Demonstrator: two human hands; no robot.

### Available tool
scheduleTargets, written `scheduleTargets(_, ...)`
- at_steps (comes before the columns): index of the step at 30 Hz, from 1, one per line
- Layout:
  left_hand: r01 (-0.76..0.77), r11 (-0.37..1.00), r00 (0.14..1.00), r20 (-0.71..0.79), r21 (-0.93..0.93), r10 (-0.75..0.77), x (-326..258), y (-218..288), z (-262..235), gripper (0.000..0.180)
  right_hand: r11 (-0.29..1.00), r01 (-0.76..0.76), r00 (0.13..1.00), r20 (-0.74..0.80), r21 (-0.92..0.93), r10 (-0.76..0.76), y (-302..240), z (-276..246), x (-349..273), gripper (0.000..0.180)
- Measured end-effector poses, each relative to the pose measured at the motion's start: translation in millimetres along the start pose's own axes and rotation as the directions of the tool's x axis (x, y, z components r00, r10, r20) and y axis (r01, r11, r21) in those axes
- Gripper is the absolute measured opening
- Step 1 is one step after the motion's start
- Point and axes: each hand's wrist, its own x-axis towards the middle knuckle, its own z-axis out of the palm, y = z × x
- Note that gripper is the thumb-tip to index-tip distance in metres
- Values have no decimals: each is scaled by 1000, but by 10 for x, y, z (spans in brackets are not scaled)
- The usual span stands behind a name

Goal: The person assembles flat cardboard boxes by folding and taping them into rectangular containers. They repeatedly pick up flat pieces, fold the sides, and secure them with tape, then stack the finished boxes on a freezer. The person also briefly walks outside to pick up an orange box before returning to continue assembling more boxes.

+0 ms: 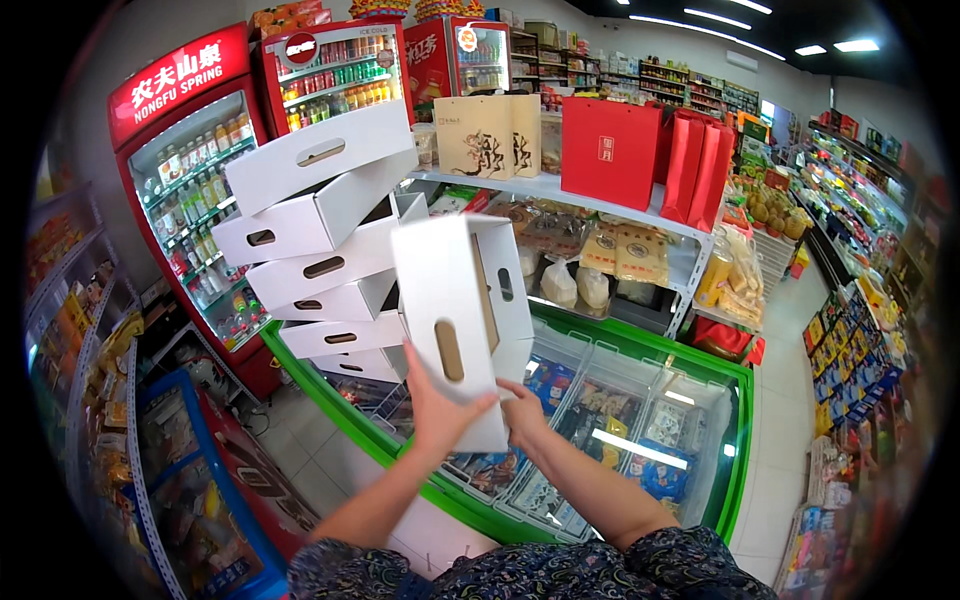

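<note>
A white cardboard box (pixel 430 290) with oval handle holes is held up on its end over the freezer, its open side facing right. My left hand (pixel 438 402) grips its lower left edge, thumb across the near face. At the lower right corner, my right hand (pixel 521 412) has its fingers closed on the box's edge. Left of it rises a leaning stack of similar white boxes (pixel 320 225), turned at differing angles. Under the held box lies the glass-topped chest freezer (pixel 742 440) with a green rim.
Behind the freezer, a metal shelf (pixel 545 186) carries beige gift bags (pixel 472 140) and red gift bags (pixel 610 150). Red drink fridges (pixel 185 75) stand at the far left. A blue-rimmed freezer (pixel 215 470) is at the near left, and a tiled aisle (pixel 785 400) runs along the right.
</note>
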Motion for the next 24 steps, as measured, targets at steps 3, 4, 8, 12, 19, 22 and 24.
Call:
scheduleTargets(3,62,998,990,-125,4,-61,-563,-366,163,140,958,47,999,-11,-283,-52,87,-260,-408,52)
scheduleTargets(4,48,999,984,-172,-13,-49,-734,-491,242,140,895,241,966,6,-376,-258,236,-404,-428,50)
scheduleTargets(8,15,985,979,-196,-173,-50,-935,-443,405,137,591,530,771,56,-608,-634,201,-844,-642,49)
scheduleTargets(12,-279,851,947,-273,-445,168,-575,-201,9,128,768,477,870,103,-428,-483,-513,-335,-1332,64)
scheduleTargets(19,-400,604,893,-443,-689,86,855,991,-1072,92,318,942,326,518,-107,-791,-1883,232,-1444,74)
scheduleTargets(22,-316,523,924,-381,-792,-20,1537,1222,-1904,71,166,958,274,565,-236,-778,-2002,174,-1574,61)
scheduleTargets(24,-368,466,917,-397,-805,38,1931,1591,-2273,59,183,928,342,543,-326,-767,-1966,-59,-1552,53)
